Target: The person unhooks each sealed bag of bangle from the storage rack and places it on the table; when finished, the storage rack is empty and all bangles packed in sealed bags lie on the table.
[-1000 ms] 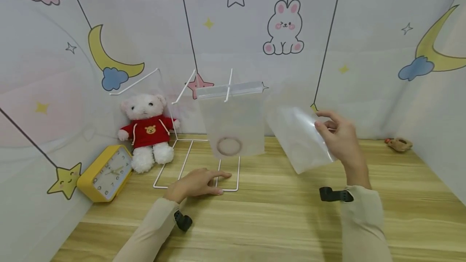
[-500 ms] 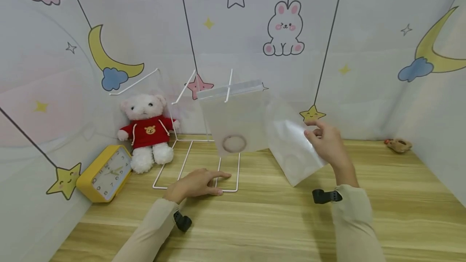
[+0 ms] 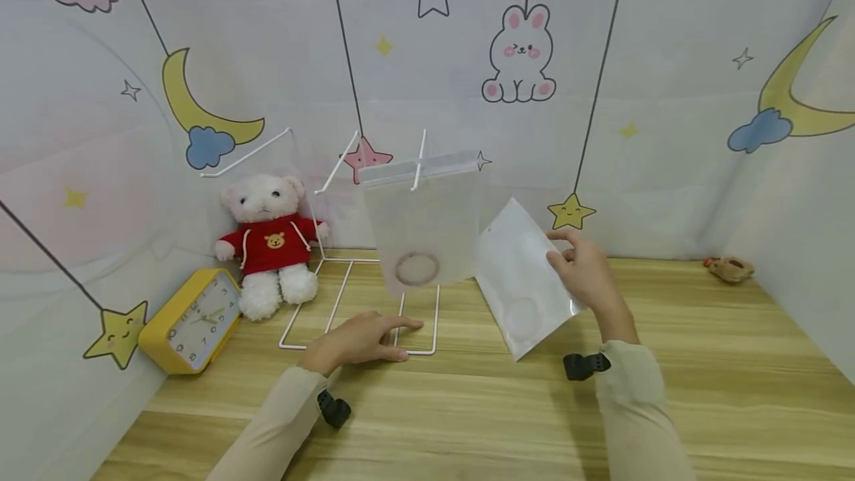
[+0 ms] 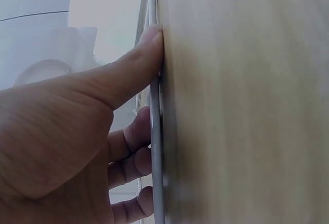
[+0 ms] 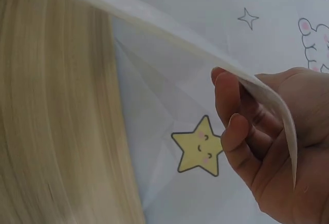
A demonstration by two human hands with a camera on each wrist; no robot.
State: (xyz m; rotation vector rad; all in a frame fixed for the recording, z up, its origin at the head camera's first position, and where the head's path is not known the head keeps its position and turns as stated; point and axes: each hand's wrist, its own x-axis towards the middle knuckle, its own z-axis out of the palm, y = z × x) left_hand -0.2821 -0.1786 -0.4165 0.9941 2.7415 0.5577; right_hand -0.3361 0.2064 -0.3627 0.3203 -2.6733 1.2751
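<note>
My right hand [image 3: 584, 273] pinches a frosted plastic bag [image 3: 517, 273] by its right side, with a faint round mark near its lower end. The bag hangs tilted above the table, and its edge [image 5: 169, 34] runs between thumb and fingers in the right wrist view. A second frosted bag [image 3: 427, 221] with a zip strip and a dark ring mark hangs on an arm of the white wire rack [image 3: 436, 318]. My left hand [image 3: 361, 336] rests on the rack's base, index finger stretched out. In the left wrist view its thumb [image 4: 136, 62] lies against the base wire [image 4: 157, 131].
A white teddy bear [image 3: 270, 240] in a red hoodie sits behind the rack's left side. A yellow alarm clock [image 3: 190, 321] stands at the left by the cloth wall. A small wooden toy [image 3: 730, 269] lies at the far right of the wooden table [image 3: 494, 421].
My right hand has moved left and a little down with the bag, which now shows more of its face near the hanging bag. My left hand has stayed on the rack's base.
</note>
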